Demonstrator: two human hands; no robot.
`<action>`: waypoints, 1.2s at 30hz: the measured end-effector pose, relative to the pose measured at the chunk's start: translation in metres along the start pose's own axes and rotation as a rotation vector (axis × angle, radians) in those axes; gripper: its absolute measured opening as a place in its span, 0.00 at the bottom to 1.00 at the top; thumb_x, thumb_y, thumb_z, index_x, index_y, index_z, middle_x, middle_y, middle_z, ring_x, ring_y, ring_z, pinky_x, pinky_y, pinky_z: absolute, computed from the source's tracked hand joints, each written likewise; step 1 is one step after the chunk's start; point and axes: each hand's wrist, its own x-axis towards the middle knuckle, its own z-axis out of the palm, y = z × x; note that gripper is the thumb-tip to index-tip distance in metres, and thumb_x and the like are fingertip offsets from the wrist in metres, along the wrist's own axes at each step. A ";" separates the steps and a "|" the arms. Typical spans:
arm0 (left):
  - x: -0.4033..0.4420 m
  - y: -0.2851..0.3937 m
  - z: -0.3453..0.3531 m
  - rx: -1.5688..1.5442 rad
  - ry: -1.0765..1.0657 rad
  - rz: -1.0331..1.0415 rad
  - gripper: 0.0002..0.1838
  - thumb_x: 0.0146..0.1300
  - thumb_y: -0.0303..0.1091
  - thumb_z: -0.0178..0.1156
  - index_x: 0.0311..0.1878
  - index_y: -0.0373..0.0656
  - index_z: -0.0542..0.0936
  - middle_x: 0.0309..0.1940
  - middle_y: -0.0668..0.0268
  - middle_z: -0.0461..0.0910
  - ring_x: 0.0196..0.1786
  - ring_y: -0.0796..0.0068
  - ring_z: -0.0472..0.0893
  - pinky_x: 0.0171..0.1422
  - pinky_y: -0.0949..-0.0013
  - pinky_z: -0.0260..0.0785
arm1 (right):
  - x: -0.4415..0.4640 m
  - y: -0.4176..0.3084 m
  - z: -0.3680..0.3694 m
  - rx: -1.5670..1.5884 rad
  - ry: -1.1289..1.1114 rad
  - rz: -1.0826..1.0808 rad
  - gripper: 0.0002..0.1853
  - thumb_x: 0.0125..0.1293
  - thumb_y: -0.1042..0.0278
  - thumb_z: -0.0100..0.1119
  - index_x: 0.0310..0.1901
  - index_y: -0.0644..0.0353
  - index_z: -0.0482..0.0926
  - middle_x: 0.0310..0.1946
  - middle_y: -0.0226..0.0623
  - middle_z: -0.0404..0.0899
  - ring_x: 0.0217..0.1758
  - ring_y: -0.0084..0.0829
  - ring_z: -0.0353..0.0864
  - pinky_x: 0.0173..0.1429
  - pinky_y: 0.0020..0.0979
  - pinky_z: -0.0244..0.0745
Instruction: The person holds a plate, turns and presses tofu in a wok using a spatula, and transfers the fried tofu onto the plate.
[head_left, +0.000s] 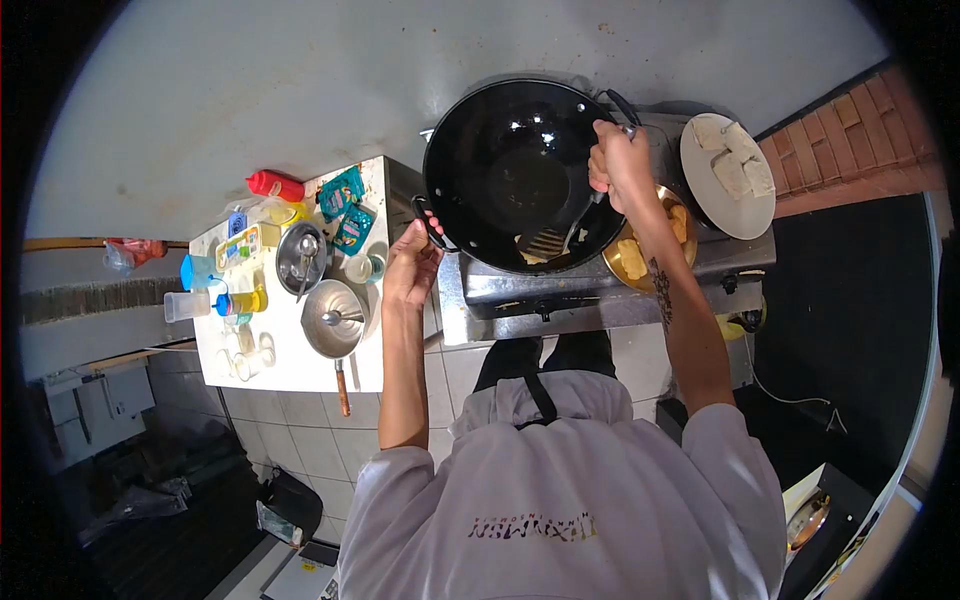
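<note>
A large black wok (510,150) sits on the steel stove (500,315), with dark liquid in its middle. My left hand (412,262) grips the wok's left handle (434,225). In my right hand (622,165), over the wok's right side, is a slotted spatula (546,243). Its blade touches a pale yellowish piece of food (527,249) near the wok's front edge. Partly beneath my right forearm, a golden bowl (640,280) holds yellow pieces. An oval white plate (700,190) with flat pale pieces lies at the right.
On the white table (280,365) at left stand a metal bowl (290,258), a saucepan (320,300) with its wooden handle past the front edge, a red bottle (274,185), green packets (341,193) and several containers. A wall rises behind the stove.
</note>
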 end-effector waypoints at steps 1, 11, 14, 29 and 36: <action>0.001 -0.001 -0.001 -0.024 0.003 -0.007 0.10 0.64 0.34 0.57 0.47 0.42 0.78 0.38 0.68 0.81 0.39 0.80 0.80 0.40 0.78 0.71 | 0.000 -0.002 -0.002 -0.004 -0.009 -0.001 0.21 0.64 0.67 0.48 0.15 0.50 0.53 0.06 0.24 0.49 0.05 0.19 0.45 0.10 0.27 0.42; 0.000 -0.002 0.002 -0.050 -0.003 -0.010 0.10 0.64 0.34 0.57 0.46 0.43 0.78 0.37 0.69 0.81 0.38 0.81 0.80 0.39 0.79 0.71 | -0.004 -0.012 -0.006 -0.023 -0.046 0.021 0.21 0.63 0.67 0.48 0.15 0.50 0.53 0.06 0.24 0.49 0.06 0.20 0.47 0.11 0.26 0.43; -0.004 -0.001 0.008 -0.024 0.030 -0.010 0.09 0.64 0.33 0.57 0.46 0.43 0.78 0.37 0.69 0.81 0.38 0.81 0.80 0.39 0.79 0.70 | -0.002 -0.014 -0.010 -0.027 -0.049 0.038 0.21 0.63 0.67 0.48 0.15 0.50 0.53 0.06 0.24 0.49 0.06 0.20 0.47 0.11 0.26 0.43; -0.002 -0.002 0.005 -0.011 0.042 -0.009 0.10 0.64 0.36 0.57 0.46 0.44 0.78 0.38 0.70 0.81 0.39 0.82 0.80 0.39 0.80 0.71 | 0.009 -0.022 -0.005 -0.142 -0.157 0.062 0.15 0.62 0.70 0.45 0.20 0.54 0.56 0.07 0.24 0.52 0.07 0.19 0.48 0.11 0.28 0.44; -0.004 -0.001 0.005 -0.022 0.014 -0.015 0.10 0.65 0.35 0.56 0.46 0.44 0.78 0.38 0.70 0.81 0.39 0.81 0.80 0.41 0.79 0.71 | 0.028 -0.032 0.015 -0.332 -0.252 0.056 0.13 0.60 0.71 0.43 0.20 0.55 0.55 0.09 0.24 0.51 0.09 0.19 0.46 0.13 0.28 0.44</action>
